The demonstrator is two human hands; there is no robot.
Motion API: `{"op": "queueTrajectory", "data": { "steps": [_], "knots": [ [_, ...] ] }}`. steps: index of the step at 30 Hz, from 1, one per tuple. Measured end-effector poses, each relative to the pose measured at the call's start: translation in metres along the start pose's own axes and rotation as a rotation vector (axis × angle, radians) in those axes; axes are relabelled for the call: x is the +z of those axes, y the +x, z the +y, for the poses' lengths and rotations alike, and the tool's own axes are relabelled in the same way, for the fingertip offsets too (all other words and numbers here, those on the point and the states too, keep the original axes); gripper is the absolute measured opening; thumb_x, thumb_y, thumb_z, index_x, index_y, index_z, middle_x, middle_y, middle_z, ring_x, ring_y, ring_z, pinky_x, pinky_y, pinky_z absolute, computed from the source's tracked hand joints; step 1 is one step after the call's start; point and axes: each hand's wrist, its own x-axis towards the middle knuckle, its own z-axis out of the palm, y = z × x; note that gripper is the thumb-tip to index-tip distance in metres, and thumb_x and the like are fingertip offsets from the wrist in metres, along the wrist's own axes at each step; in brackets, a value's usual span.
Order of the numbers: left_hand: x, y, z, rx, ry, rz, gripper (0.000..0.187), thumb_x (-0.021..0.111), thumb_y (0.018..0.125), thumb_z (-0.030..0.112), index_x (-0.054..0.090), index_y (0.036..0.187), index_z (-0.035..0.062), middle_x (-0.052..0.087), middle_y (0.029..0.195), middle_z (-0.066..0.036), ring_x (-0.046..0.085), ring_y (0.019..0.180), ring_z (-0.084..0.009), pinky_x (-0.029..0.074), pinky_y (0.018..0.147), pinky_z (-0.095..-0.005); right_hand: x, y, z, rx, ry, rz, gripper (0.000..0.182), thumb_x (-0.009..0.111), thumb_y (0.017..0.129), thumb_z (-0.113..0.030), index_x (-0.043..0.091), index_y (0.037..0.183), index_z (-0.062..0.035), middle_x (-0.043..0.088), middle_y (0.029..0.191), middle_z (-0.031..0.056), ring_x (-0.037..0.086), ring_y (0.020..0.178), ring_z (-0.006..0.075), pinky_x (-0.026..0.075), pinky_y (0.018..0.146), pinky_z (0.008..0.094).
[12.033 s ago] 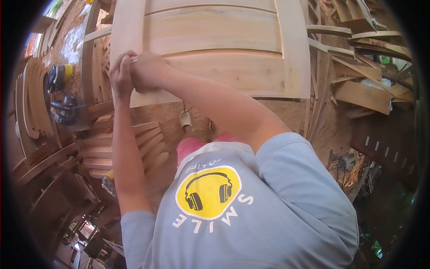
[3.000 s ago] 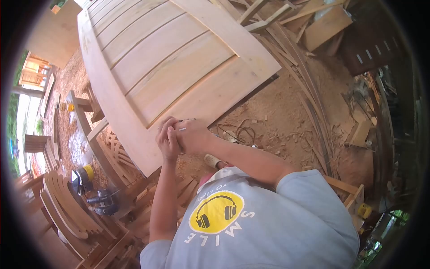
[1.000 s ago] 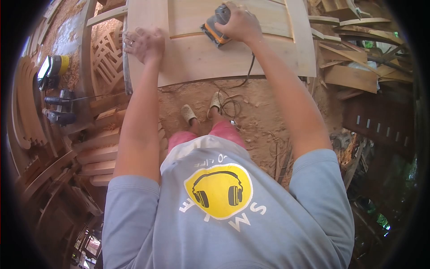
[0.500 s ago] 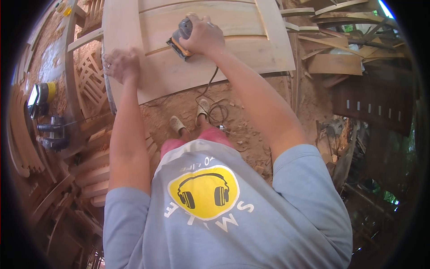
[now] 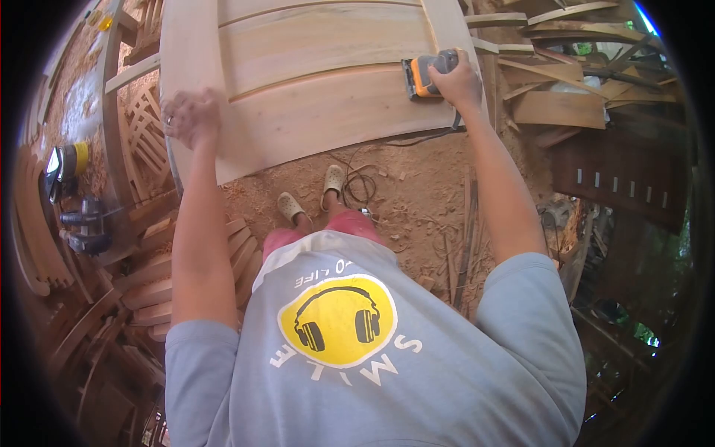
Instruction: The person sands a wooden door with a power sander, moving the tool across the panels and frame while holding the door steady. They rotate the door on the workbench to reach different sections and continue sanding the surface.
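A pale wooden panel (image 5: 320,112) with long grooves lies flat in front of me. My right hand (image 5: 456,78) is wrapped round an orange and grey power sander (image 5: 426,76), which sits on the panel near its right end. From the sander a dark cord (image 5: 424,138) runs along the panel's near edge and down to the ground. At the panel's left end my left hand (image 5: 192,119) rests on the wood, its fingers bent and partly spread, holding nothing.
Curved wooden pieces (image 5: 570,97) are piled at the right, beside a dark slotted panel (image 5: 622,179). More slats (image 5: 153,287) lie at the lower left. Two power tools (image 5: 88,225) (image 5: 67,164) stand at the left. Cord coils (image 5: 361,186) lie near my feet.
My right hand has moved the sander from the panel's middle to its right end, and the sander is turned differently. My left hand has shifted slightly left and down.
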Motion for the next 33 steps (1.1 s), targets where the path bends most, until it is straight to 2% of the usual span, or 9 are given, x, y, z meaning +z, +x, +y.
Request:
{"op": "queueTrajectory", "data": {
  "steps": [6, 8, 11, 17, 20, 23, 26, 29, 33],
  "knots": [
    [-0.004, -0.002, 0.002, -0.009, 0.014, 0.005, 0.071, 0.046, 0.095, 0.059, 0.052, 0.137, 0.0026, 0.042, 0.152, -0.026, 0.039, 0.143, -0.0415, 0.030, 0.114, -0.0567, -0.006, 0.040, 0.095, 0.145, -0.026, -0.008, 0.080, 0.073, 0.076, -0.049, 0.049, 0.139, -0.0074, 0.066, 0.125, 0.0252, 0.066, 0.115, 0.0408, 0.053, 0.098, 0.0492],
    [0.000, -0.001, 0.000, -0.014, 0.016, 0.026, 0.070, 0.047, 0.095, 0.060, 0.053, 0.138, 0.0041, 0.041, 0.152, -0.026, 0.038, 0.144, -0.0410, 0.029, 0.115, -0.0560, -0.015, 0.056, 0.116, 0.191, -0.099, -0.083, 0.080, 0.073, 0.074, -0.048, 0.049, 0.138, -0.0063, 0.066, 0.125, 0.0252, 0.065, 0.116, 0.0407, 0.052, 0.098, 0.0490],
    [0.007, 0.001, -0.004, -0.015, 0.021, 0.038, 0.071, 0.048, 0.095, 0.060, 0.052, 0.140, 0.0050, 0.039, 0.155, -0.026, 0.037, 0.145, -0.0405, 0.029, 0.116, -0.0550, -0.013, 0.070, 0.130, 0.292, -0.140, -0.035, 0.078, 0.072, 0.073, -0.046, 0.051, 0.136, -0.0056, 0.067, 0.124, 0.0249, 0.065, 0.117, 0.0409, 0.052, 0.099, 0.0488],
    [0.003, -0.001, -0.006, 0.009, 0.020, 0.045, 0.074, 0.045, 0.095, 0.060, 0.050, 0.143, 0.0044, 0.038, 0.157, -0.025, 0.036, 0.146, -0.0400, 0.028, 0.118, -0.0550, -0.005, 0.079, 0.097, 0.204, -0.045, 0.032, 0.070, 0.069, 0.074, -0.047, 0.057, 0.132, -0.0096, 0.068, 0.120, 0.0240, 0.065, 0.118, 0.0396, 0.052, 0.100, 0.0476],
    [0.007, 0.001, -0.008, -0.001, 0.046, 0.065, 0.074, 0.046, 0.095, 0.061, 0.050, 0.144, 0.0056, 0.038, 0.157, -0.024, 0.036, 0.146, -0.0394, 0.029, 0.117, -0.0548, -0.010, 0.098, 0.081, 0.162, 0.022, -0.026, 0.069, 0.068, 0.075, -0.048, 0.058, 0.134, -0.0123, 0.068, 0.123, 0.0225, 0.065, 0.119, 0.0377, 0.052, 0.100, 0.0473],
    [0.009, 0.004, -0.010, 0.001, 0.043, 0.076, 0.073, 0.047, 0.094, 0.061, 0.051, 0.142, 0.0063, 0.039, 0.156, -0.023, 0.038, 0.145, -0.0391, 0.031, 0.116, -0.0545, -0.007, 0.112, 0.085, 0.097, 0.005, -0.099, 0.069, 0.068, 0.076, -0.048, 0.057, 0.135, -0.0132, 0.066, 0.126, 0.0204, 0.065, 0.119, 0.0362, 0.052, 0.100, 0.0472],
    [0.009, 0.005, -0.009, -0.001, 0.042, 0.074, 0.072, 0.047, 0.094, 0.061, 0.052, 0.141, 0.0066, 0.041, 0.155, -0.021, 0.039, 0.144, -0.0383, 0.032, 0.115, -0.0537, -0.008, 0.080, 0.079, 0.056, -0.094, -0.058, 0.070, 0.070, 0.076, -0.048, 0.057, 0.136, -0.0146, 0.064, 0.128, 0.0190, 0.065, 0.119, 0.0349, 0.053, 0.099, 0.0470],
    [0.010, 0.004, -0.010, -0.006, 0.057, 0.059, 0.072, 0.047, 0.095, 0.062, 0.053, 0.141, 0.0067, 0.044, 0.153, -0.020, 0.040, 0.144, -0.0371, 0.032, 0.115, -0.0530, -0.006, 0.048, 0.095, 0.051, -0.030, -0.033, 0.071, 0.071, 0.074, -0.048, 0.057, 0.136, -0.0155, 0.064, 0.128, 0.0184, 0.065, 0.118, 0.0346, 0.053, 0.099, 0.0469],
    [0.003, 0.008, -0.007, -0.012, 0.074, -0.056, 0.073, 0.044, 0.095, 0.063, 0.054, 0.139, 0.0051, 0.047, 0.149, -0.021, 0.042, 0.140, -0.0401, 0.032, 0.113, -0.0562, -0.010, 0.033, 0.126, 0.195, -0.063, -0.026, 0.071, 0.072, 0.073, -0.049, 0.058, 0.135, -0.0168, 0.065, 0.127, 0.0181, 0.064, 0.119, 0.0347, 0.052, 0.099, 0.0469]
  ]
}}
